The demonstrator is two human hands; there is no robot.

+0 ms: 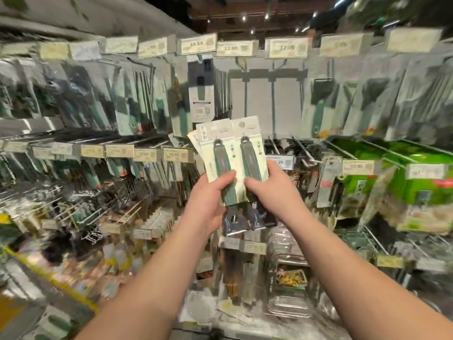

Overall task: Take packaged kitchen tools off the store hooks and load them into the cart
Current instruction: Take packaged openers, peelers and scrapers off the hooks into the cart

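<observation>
I hold a small fan of packaged kitchen tools (pixel 232 148) upright in front of the shelves: pale cards with green-handled tools, their dark heads (pixel 247 218) hanging below my hands. My left hand (pixel 209 192) grips the left pack with its thumb across the card. My right hand (pixel 272 186) grips the right pack the same way. More cards are tucked behind on the left. Straight behind the packs, several hooks (pixel 267 69) in the top row hang bare. No cart is in view.
Rows of packaged tools (pixel 137 99) hang on hooks left and right, under price tags (pixel 237 48). Green boxes (pixel 402 177) sit on wire racks at the right. Clear plastic containers (pixel 286 246) stand on lower shelves. The surroundings are blurred.
</observation>
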